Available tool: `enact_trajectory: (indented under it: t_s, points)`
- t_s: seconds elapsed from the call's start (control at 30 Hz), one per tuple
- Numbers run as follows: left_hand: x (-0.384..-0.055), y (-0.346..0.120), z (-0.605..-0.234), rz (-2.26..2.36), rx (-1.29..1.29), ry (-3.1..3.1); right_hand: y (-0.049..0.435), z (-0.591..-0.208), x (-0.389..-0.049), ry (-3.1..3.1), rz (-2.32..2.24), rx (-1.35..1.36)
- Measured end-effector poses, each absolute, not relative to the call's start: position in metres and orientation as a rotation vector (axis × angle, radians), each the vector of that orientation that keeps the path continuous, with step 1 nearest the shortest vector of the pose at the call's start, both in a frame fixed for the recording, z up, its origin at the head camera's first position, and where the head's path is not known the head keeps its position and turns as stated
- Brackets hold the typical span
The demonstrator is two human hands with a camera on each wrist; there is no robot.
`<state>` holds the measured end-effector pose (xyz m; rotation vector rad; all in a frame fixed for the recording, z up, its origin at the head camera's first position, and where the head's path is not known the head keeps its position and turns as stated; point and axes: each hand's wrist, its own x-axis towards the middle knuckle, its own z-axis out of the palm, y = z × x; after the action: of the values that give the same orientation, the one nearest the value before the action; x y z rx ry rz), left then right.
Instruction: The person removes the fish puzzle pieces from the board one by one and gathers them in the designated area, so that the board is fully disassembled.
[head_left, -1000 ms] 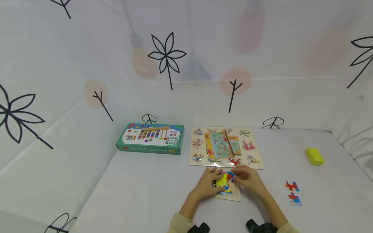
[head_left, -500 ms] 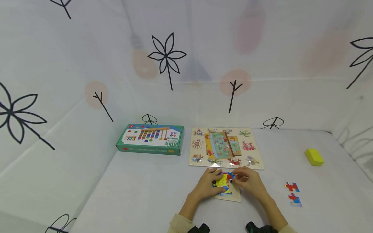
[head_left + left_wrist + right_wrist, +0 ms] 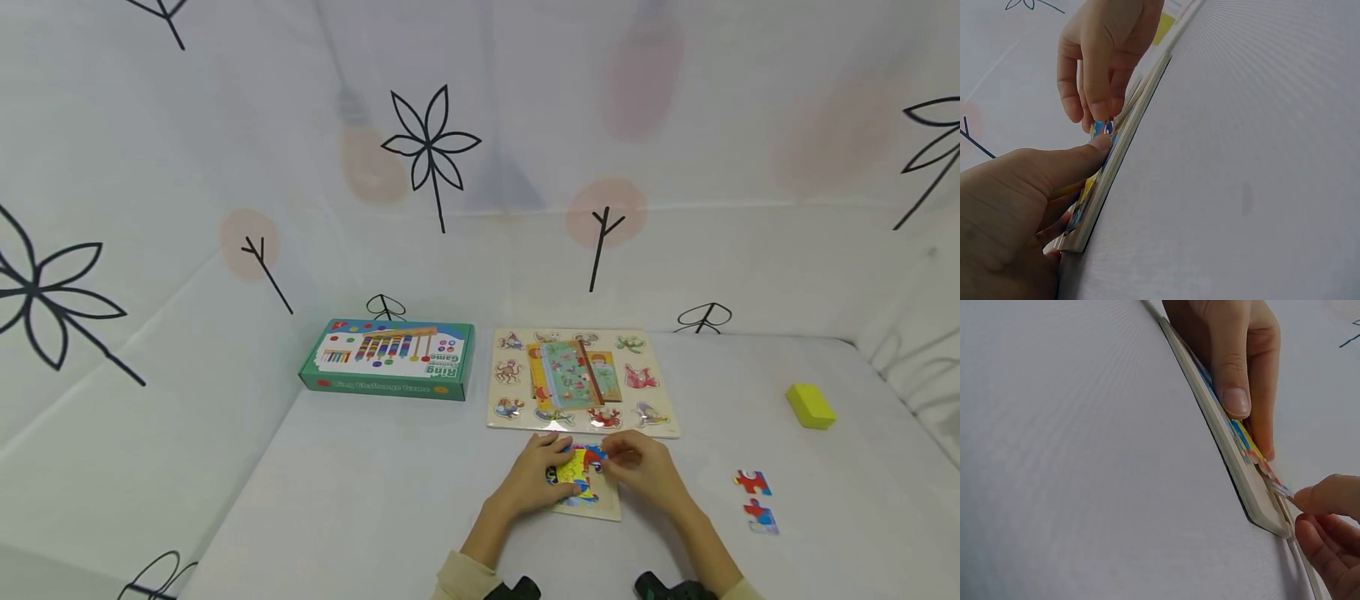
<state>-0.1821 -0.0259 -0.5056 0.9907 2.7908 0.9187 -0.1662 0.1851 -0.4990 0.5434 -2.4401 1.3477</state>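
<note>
A small wooden jigsaw puzzle board (image 3: 606, 504) with bright yellow, red and blue pieces lies in front of the person. The left hand (image 3: 531, 473) rests across its left side, thumb and fingers fairly straight on the pieces. At the upper right of the board, the right hand (image 3: 643, 467) pinches a puzzle piece (image 3: 1280, 489) between thumb and fingertips. In the right wrist view this piece looks slightly tilted at the board's surface; its outer edge is hidden by the fingertips. Two loose puzzle pieces, a red one (image 3: 752, 482) and a red-and-blue one (image 3: 761, 517), lie to the right.
Behind the small board lies a larger wooden animal puzzle (image 3: 510, 387) with colourful booklets or cards (image 3: 572, 371) on it. A green Ring Challenge Game box (image 3: 386, 358) stands at the back left, and a yellow block (image 3: 811, 406) at the right. Patterned white cloth hangs behind.
The right hand has shifted very slightly at the upper right of the puzzle, still pinching there. The left hand and the loose pieces stay in place.
</note>
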Motion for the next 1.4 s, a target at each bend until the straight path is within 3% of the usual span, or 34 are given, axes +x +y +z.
enact_trajectory:
  t_s: [0.37, 0.67, 0.83, 1.03, 1.4]
  points:
    - [-0.181, -0.027, -0.504, 0.931, 0.988, 2.778, 0.186, -0.501, -0.167, -2.564, 1.310, 0.409]
    - [-0.183, -0.026, -0.505, 0.923, 0.993, 2.790, 0.182, -0.498, -0.164, -2.446, 1.067, 0.564]
    - [-0.182, -0.026, -0.505, 0.928, 0.987, 2.788, 0.190, -0.497, -0.163, -2.396, 1.167, 0.574]
    - [-0.183, -0.026, -0.508, 0.919, 0.978, 2.777, 0.219, -0.494, -0.162, -2.453, 1.319, 0.423]
    - [-0.182, -0.026, -0.504, 0.927, 0.993, 2.784, 0.312, -0.478, -0.162, -2.649, 1.124, 0.057]
